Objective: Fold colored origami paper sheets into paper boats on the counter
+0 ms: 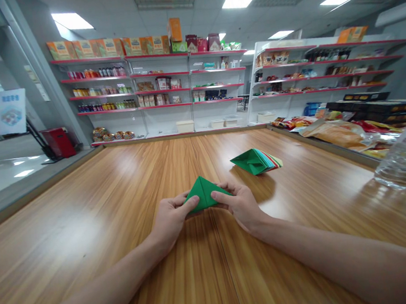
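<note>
Between my two hands is a folded piece of green paper (203, 191), its peak pointing away from me and a crease running down its middle. My left hand (172, 216) grips its left corner, thumb on top and fingers underneath. On the right corner, my right hand (242, 204) pinches in the same way, the fingers partly hidden beneath. Beyond my right hand lies a stack of folded papers (254, 161), green at the front with blue, red, white and yellow layers behind. The stack and my right hand are apart.
The wooden table (117, 183) spreads around my hands. A clear plastic bottle (405, 155) stands at the right edge, near packaged snacks (335, 132) and black boxes (380, 106). Stocked shelves (155, 73) line the back. A sign (11, 111) and red box (60, 142) stand at left.
</note>
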The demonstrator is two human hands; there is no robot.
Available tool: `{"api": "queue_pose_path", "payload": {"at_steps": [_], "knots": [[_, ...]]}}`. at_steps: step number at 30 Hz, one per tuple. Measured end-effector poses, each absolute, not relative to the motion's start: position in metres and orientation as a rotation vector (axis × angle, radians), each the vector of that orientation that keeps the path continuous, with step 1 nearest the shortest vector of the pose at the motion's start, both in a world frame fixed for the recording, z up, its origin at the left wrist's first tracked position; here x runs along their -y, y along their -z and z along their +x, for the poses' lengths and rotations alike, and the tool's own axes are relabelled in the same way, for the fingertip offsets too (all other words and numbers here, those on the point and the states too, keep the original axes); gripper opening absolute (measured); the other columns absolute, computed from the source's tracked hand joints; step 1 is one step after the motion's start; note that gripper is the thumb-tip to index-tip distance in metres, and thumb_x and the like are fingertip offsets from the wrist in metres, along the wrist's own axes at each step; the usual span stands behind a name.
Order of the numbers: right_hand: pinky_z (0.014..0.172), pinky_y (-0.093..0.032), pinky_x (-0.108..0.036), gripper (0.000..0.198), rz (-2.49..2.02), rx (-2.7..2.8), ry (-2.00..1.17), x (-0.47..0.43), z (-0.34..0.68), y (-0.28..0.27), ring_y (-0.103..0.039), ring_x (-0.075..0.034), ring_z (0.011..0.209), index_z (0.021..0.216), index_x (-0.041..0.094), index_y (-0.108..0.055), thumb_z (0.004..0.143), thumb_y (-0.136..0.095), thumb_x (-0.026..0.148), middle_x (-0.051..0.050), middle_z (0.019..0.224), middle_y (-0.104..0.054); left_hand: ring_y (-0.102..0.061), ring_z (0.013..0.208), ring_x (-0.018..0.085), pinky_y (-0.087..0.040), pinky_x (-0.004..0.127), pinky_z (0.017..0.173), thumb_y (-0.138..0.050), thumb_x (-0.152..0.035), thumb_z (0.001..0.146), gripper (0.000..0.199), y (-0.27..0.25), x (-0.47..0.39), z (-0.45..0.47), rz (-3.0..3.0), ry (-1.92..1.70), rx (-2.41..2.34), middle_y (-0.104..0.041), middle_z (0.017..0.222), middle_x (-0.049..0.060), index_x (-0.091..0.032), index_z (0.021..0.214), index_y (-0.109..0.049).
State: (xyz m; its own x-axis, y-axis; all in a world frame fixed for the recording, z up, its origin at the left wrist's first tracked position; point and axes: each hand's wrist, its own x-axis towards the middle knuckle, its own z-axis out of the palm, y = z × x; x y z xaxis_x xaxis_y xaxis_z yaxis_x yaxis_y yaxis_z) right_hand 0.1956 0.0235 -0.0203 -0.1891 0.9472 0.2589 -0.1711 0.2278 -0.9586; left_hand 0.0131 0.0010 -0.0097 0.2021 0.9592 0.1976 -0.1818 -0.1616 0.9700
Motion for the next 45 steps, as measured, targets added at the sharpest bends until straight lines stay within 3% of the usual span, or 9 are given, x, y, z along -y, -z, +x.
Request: {"api": "queue_pose_path", "payload": {"at_steps": [3, 7, 10, 13, 15, 17, 21, 27, 45], "knots": [[0.082, -0.054, -0.041, 0.039, -0.854, 1.352, -1.127, -0.026, 0.197, 0.023, -0.063, -0.025, 0.101, 0.096, 0.019, -0.061, 0.065, -0.076, 0.037, -0.009, 0.11, -0.066, -0.067, 0.086, 0.024, -0.055, 0.038, 0.077, -0.072, -0.032, 0.074, 0.046, 0.009, 0.002, 0.016, 1.227, -1.258, -0.886, -0.071, 0.095, 0.011, -0.014, 0.116, -0.063], [0.08, -0.055, -0.039, 0.047, -0.819, 1.365, -1.12, -0.023, 0.196, 0.022, -0.062, -0.024, 0.101, 0.107, 0.021, -0.055, 0.067, -0.076, 0.033, -0.01, 0.115, -0.063, -0.068, 0.062, 0.019, -0.054, 0.031, 0.056, -0.072, -0.029, 0.074, 0.087, 0.004, 0.005, 0.016, 1.148, -1.227, -0.844, -0.07, 0.084, 0.006, -0.027, 0.146, -0.023], [0.071, -0.055, -0.035, 0.05, -0.797, 1.364, -1.239, -0.018, 0.192, 0.019, -0.066, -0.019, 0.083, 0.114, 0.019, -0.052, 0.072, -0.073, 0.036, -0.009, 0.1, -0.066, -0.063, 0.053, 0.015, -0.049, 0.024, 0.048, -0.07, -0.03, 0.076, 0.082, 0.003, 0.004, 0.017, 1.096, -1.259, -0.833, -0.067, 0.072, 0.004, -0.018, 0.145, -0.028], [0.064, -0.052, -0.03, 0.033, -0.768, 1.524, -1.282, -0.013, 0.188, 0.015, -0.062, -0.015, 0.067, 0.096, 0.014, -0.061, 0.077, -0.068, 0.041, -0.004, 0.078, -0.065, -0.056, 0.047, 0.011, -0.045, 0.023, 0.045, -0.065, -0.031, 0.079, 0.068, 0.007, 0.002, 0.018, 1.105, -1.272, -0.841, -0.065, 0.069, 0.003, -0.014, 0.14, -0.04], [0.062, -0.05, -0.029, 0.03, -0.792, 1.621, -1.201, -0.011, 0.188, 0.012, -0.06, -0.015, 0.065, 0.086, 0.014, -0.063, 0.079, -0.064, 0.043, -0.004, 0.073, -0.064, -0.058, 0.052, 0.013, -0.048, 0.026, 0.051, -0.06, -0.034, 0.082, 0.057, 0.011, 0.002, 0.019, 1.25, -1.244, -0.913, -0.066, 0.074, 0.005, -0.014, 0.134, -0.049], [0.064, -0.051, -0.029, 0.029, -0.846, 1.671, -1.062, -0.009, 0.189, 0.01, -0.061, -0.016, 0.068, 0.089, 0.014, -0.065, 0.082, -0.061, 0.042, -0.004, 0.076, -0.066, -0.064, 0.079, 0.02, -0.053, 0.032, 0.07, -0.06, -0.034, 0.083, 0.047, 0.013, 0.003, 0.02, 1.481, -1.265, -1.015, -0.066, 0.095, 0.01, -0.016, 0.126, -0.058], [0.071, -0.053, -0.029, 0.027, -0.902, 1.764, -0.826, -0.007, 0.193, 0.009, -0.063, -0.018, 0.082, 0.098, 0.019, -0.069, 0.086, -0.057, 0.04, -0.006, 0.092, -0.065, -0.042, 0.127, 0.027, -0.047, 0.033, 0.093, -0.063, -0.033, 0.081, 0.041, 0.013, 0.007, 0.021, 1.782, -1.237, -1.005, -0.045, 0.139, 0.01, -0.022, 0.121, -0.063], [0.076, -0.057, -0.029, 0.034, -0.852, 1.76, -0.887, -0.007, 0.193, 0.01, -0.064, -0.019, 0.096, 0.116, 0.024, -0.064, 0.085, -0.06, 0.037, -0.008, 0.11, -0.059, -0.064, 0.103, 0.024, -0.052, 0.037, 0.089, -0.065, -0.031, 0.081, 0.057, 0.006, 0.009, 0.021, 1.565, -1.142, -0.815, -0.055, 0.132, 0.011, -0.023, 0.135, -0.047], [0.079, -0.058, -0.038, 0.041, -0.867, 1.753, -1.002, -0.006, 0.192, 0.011, -0.068, -0.021, 0.09, 0.127, 0.024, -0.055, 0.087, -0.053, 0.029, -0.005, 0.107, -0.069, -0.064, 0.103, 0.025, -0.055, 0.035, 0.08, -0.055, -0.013, 0.078, 0.066, 0.008, 0.007, 0.018, 1.501, -1.181, -0.815, -0.058, 0.129, 0.012, -0.02, 0.141, -0.035]]}}
